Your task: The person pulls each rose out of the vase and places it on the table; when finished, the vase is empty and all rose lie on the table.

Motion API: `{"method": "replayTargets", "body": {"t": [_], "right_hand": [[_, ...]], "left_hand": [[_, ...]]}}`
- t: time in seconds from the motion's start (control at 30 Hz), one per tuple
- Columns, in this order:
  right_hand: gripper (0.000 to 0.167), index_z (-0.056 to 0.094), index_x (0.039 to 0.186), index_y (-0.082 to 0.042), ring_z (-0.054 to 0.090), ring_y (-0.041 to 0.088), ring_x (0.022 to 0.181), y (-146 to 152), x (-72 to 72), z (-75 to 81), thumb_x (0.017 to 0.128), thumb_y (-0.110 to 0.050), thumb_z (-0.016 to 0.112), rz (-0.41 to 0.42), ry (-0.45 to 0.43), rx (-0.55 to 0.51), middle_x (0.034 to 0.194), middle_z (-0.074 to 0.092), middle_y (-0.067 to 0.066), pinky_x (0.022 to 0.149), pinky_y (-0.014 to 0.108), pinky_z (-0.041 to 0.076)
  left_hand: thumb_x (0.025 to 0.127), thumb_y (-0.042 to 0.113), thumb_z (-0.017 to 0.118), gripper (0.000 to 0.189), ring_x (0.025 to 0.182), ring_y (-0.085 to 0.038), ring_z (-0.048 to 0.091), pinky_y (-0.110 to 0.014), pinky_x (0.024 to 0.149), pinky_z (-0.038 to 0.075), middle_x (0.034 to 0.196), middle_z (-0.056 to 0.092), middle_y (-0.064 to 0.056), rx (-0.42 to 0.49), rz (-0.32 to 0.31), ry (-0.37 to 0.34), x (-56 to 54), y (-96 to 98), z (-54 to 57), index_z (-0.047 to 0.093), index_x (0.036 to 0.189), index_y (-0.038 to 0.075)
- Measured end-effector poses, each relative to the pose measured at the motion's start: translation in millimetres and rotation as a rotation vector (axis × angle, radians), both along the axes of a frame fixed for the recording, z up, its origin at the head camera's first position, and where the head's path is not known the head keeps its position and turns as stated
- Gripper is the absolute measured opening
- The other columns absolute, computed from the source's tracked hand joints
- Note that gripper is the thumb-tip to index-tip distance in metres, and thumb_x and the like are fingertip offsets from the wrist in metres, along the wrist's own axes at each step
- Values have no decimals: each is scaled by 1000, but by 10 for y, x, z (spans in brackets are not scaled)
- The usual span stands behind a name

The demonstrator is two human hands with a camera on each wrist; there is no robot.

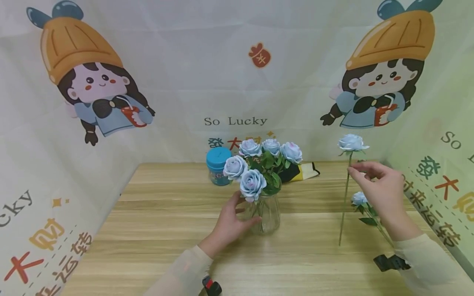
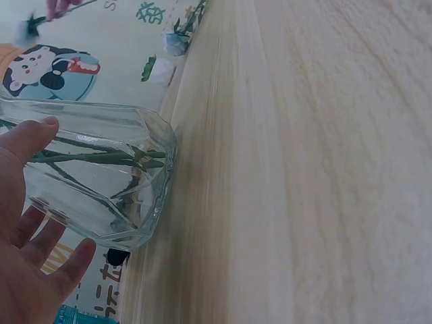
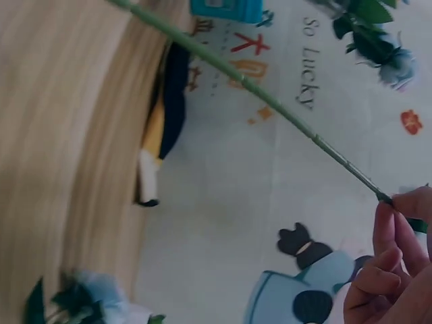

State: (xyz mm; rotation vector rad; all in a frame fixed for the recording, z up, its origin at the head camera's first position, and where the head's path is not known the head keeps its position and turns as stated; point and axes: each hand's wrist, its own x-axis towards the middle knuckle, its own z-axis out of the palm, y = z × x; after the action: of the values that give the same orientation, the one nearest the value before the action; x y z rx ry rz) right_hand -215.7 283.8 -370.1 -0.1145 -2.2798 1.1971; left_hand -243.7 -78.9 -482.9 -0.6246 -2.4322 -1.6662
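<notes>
A clear glass vase (image 1: 272,216) stands on the wooden table, holding several pale-blue artificial roses (image 1: 253,184) with green leaves. My left hand (image 1: 230,225) holds the vase from its left side, thumb across the front and fingers along the far side. Through the glass, green stems (image 2: 115,158) show in the left wrist view. My right hand (image 1: 383,195) pinches a single blue rose (image 1: 352,142) high on its stem, between thumb and fingertips. The long bare stem (image 3: 297,125) hangs down, slightly tilted, to the right of the vase.
Another blue rose (image 1: 359,199) lies on the table at the right, partly behind my right hand. Behind the vase are a blue-lidded jar (image 1: 218,164) and a black, yellow and white item (image 1: 301,172). A printed cloth (image 1: 177,82) encloses the back and sides.
</notes>
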Motion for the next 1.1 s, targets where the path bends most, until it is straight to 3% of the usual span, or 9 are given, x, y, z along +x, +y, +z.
{"method": "replayTargets", "body": {"t": [0.1, 0.17, 0.4, 0.67, 1.1], "right_hand": [[29, 79, 106, -7, 52, 3, 70, 93, 12, -126, 95, -33, 76, 24, -73, 79, 81, 61, -35, 54, 19, 42], [28, 79, 106, -7, 53, 1, 69, 144, 8, -210, 96, -32, 74, 48, -107, 123, 81, 64, -30, 53, 19, 43], [15, 80, 98, -5, 57, 3, 67, 235, -31, -542, 93, -18, 76, 112, -161, 297, 85, 78, 9, 55, 20, 46], [12, 79, 94, -4, 66, 15, 75, 318, -55, -792, 91, -15, 76, 158, -270, 346, 86, 77, 10, 61, 26, 49], [14, 78, 98, -3, 66, 16, 77, 347, -101, -929, 91, -14, 76, 202, -364, 348, 88, 76, 10, 68, 31, 51]], "left_hand": [[79, 15, 91, 79, 128, -33, 62, -53, 100, 57, 141, 61, -11, 3, 0, -1, -1, -3, -4, 49, 146, 8], [79, 16, 91, 79, 128, -33, 62, -53, 100, 57, 141, 61, -11, 3, 0, -1, 0, -5, -4, 49, 146, 8], [78, 15, 91, 79, 128, -31, 62, -51, 100, 58, 140, 62, -10, 1, 6, 0, 4, -7, 8, 50, 145, 8], [79, 14, 91, 79, 129, -30, 61, -50, 102, 57, 143, 61, -8, -12, 4, -9, 10, -4, 23, 49, 146, 10], [80, 13, 90, 78, 129, -31, 61, -52, 101, 57, 142, 61, -9, -15, 1, -8, 21, -6, 23, 49, 146, 10]]}}
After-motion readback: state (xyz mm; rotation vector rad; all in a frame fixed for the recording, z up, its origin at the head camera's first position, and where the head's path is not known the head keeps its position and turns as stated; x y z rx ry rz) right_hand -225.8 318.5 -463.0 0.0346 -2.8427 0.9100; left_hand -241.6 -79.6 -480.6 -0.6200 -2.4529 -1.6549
